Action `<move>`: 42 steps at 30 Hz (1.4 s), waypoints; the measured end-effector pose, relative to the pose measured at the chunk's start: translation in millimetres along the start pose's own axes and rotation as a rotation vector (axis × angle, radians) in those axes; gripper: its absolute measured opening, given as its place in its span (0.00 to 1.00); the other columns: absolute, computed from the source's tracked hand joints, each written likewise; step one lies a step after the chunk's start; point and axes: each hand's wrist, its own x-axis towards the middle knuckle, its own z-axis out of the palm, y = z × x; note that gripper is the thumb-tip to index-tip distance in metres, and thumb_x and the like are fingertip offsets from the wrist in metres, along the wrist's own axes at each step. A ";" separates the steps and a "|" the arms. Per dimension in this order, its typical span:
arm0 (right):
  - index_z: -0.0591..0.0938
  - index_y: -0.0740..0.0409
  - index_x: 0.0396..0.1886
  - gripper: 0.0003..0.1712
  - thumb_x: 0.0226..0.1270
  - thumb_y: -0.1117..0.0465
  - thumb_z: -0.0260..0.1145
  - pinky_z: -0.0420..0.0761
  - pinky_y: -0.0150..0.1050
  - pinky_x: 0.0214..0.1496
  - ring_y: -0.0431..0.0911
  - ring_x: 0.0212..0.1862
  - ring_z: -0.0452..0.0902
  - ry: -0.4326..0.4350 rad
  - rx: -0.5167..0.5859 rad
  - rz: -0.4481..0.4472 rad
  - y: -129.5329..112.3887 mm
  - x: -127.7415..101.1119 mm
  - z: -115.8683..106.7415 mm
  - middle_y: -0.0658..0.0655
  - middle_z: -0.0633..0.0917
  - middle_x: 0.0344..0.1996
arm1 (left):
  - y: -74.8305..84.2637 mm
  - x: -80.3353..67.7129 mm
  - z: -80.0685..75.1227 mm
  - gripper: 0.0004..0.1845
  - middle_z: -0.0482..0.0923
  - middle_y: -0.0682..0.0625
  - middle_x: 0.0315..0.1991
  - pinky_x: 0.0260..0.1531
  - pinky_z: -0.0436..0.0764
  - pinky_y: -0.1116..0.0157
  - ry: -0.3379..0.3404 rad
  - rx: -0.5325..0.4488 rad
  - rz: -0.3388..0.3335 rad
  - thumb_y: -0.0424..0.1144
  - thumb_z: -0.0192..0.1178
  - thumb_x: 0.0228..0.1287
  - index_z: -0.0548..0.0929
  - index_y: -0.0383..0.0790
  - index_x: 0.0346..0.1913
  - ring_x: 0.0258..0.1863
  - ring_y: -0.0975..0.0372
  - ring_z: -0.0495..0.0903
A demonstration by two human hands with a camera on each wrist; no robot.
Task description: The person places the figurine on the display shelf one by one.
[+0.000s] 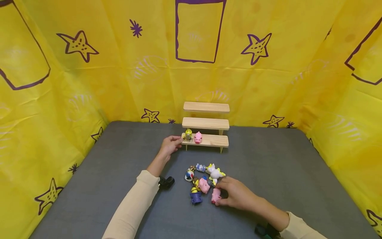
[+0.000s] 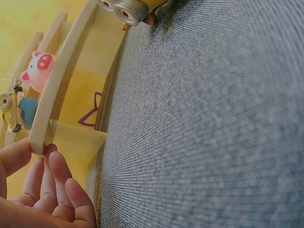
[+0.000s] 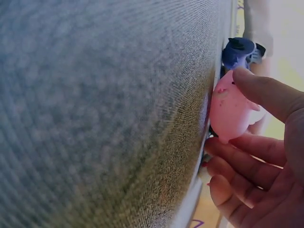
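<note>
My left hand pinches the left end of the lowest step of a small wooden three-tier display stand; the left wrist view shows thumb and index finger on the board's end. On that step stand a minion figure and a pink pig figure. Down on the grey cloth, my right hand holds another pink pig figure, which lies on its side. In the right wrist view, thumb and fingers are at opposite ends of this pig.
Several toy figures lie clustered left of my right hand: a white-and-yellow one, a pink pig with blue, a minion in blue and a blue-white one. Yellow patterned cloth walls the grey surface at back and sides.
</note>
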 end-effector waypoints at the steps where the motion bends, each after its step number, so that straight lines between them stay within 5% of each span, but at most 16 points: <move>1: 0.84 0.51 0.37 0.20 0.50 0.46 0.77 0.78 0.36 0.44 0.38 0.39 0.75 0.002 0.010 0.003 0.2 -0.2 -0.2 0.43 0.83 0.34 | 0.2 0.2 0.3 0.16 0.81 0.53 0.35 0.35 0.76 0.68 -0.001 0.001 0.002 0.40 0.63 0.66 0.81 0.37 0.53 0.27 0.68 0.79; 42: 0.85 0.47 0.38 0.17 0.46 0.55 0.78 0.71 0.27 0.38 0.33 0.37 0.69 0.084 0.135 -0.072 0.8 -8.6 -3.3 0.40 0.76 0.31 | -0.6 -4.9 1.7 0.15 0.82 0.51 0.37 0.36 0.77 0.67 0.023 0.021 0.002 0.40 0.62 0.66 0.82 0.39 0.53 0.31 0.65 0.80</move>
